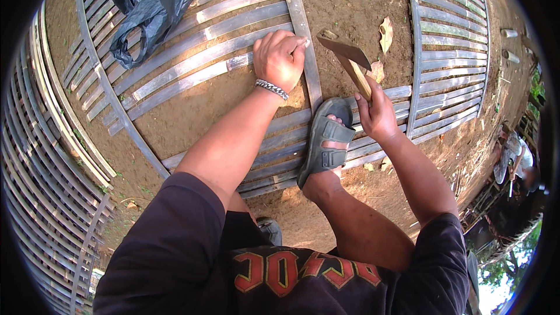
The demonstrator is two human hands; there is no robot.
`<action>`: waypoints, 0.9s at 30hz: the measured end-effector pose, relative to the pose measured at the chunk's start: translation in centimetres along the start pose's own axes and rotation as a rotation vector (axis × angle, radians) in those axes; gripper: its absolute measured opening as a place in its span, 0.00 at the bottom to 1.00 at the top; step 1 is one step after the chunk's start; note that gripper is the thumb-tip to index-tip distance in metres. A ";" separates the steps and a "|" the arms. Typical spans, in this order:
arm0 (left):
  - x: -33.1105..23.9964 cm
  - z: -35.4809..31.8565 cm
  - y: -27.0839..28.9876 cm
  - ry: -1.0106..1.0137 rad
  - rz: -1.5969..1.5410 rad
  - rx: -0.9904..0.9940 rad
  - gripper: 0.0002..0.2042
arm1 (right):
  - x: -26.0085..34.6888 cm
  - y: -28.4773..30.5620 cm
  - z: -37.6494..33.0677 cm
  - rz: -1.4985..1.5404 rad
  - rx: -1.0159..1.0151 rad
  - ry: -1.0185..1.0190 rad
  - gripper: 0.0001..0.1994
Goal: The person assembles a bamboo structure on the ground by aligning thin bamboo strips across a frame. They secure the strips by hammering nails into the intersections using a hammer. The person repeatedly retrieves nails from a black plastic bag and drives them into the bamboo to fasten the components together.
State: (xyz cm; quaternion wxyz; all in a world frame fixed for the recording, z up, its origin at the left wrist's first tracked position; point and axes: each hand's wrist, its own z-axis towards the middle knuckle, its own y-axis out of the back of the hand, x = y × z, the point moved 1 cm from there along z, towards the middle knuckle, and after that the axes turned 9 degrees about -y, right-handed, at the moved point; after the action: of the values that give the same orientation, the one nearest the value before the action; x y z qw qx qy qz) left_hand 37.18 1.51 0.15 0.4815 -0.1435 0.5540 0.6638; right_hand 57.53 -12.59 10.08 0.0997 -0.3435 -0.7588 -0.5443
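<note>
My left hand (280, 58) is closed in a pinch over a bamboo slat (216, 70), beside the long upright strip (300, 23) of a slatted panel. Whatever its fingertips hold, if anything, is too small to make out. To the right, my right hand (379, 114) grips the wooden handle of a hatchet (350, 52). Its dark metal head is raised past the strip, apart from my left hand. My foot in a grey sandal (326, 146) rests on the panel's lower slats, between my hands.
A black plastic bag (154, 6) lies on the slats at the upper left. More slatted bamboo (52, 181) stretches along the left side. Dry leaves (386, 35) dot the dirt ground. Another person (516, 157) is at the far right.
</note>
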 end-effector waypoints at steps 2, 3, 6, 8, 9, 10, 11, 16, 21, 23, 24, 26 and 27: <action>0.0 0.2 0.0 0.005 0.012 0.013 0.02 | -0.1 0.2 0.3 -0.052 0.028 0.005 0.20; -0.1 0.2 0.0 0.009 0.013 0.017 0.02 | -0.2 0.3 0.7 -0.095 0.071 -0.013 0.20; 0.0 0.3 0.0 0.009 0.018 0.025 0.02 | -0.3 0.7 0.6 -0.099 0.012 0.005 0.19; -0.1 0.1 -0.1 -0.002 0.017 0.027 0.02 | -0.6 0.7 0.3 -0.020 -0.081 0.057 0.19; -0.1 0.0 0.0 -0.001 0.017 0.026 0.02 | -0.6 0.6 0.3 -0.040 -0.056 0.031 0.19; 0.0 0.0 0.0 -0.002 0.018 0.021 0.02 | -0.4 0.7 0.5 -0.061 -0.033 0.009 0.19; 0.1 0.1 0.0 -0.003 0.019 0.017 0.02 | -0.1 0.8 0.9 -0.082 -0.011 -0.013 0.19; -0.1 0.3 -0.1 -0.013 0.017 0.022 0.01 | -1.2 1.1 0.6 -0.131 -0.053 -0.067 0.22; -0.1 0.2 0.1 0.001 0.015 0.020 0.01 | -0.3 0.8 0.4 -0.036 -0.061 0.016 0.21; -0.1 0.2 0.0 0.009 0.018 0.029 0.01 | 0.4 1.0 1.0 -0.128 0.024 -0.015 0.20; -0.1 0.2 -0.1 0.014 0.019 0.033 0.01 | 0.6 1.2 1.3 -0.173 0.102 -0.069 0.21; -0.1 0.2 -0.1 0.012 0.001 0.026 0.01 | 0.3 0.8 0.9 -0.114 -0.013 -0.019 0.21; 0.0 0.2 -0.1 0.011 -0.008 0.023 0.02 | 0.0 0.6 0.7 -0.085 -0.069 0.006 0.21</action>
State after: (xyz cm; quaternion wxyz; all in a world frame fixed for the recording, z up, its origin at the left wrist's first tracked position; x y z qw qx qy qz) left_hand 37.37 1.69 0.18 0.4829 -0.1438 0.5635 0.6547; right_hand 58.06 -11.82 10.31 0.0667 -0.3129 -0.7531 -0.5749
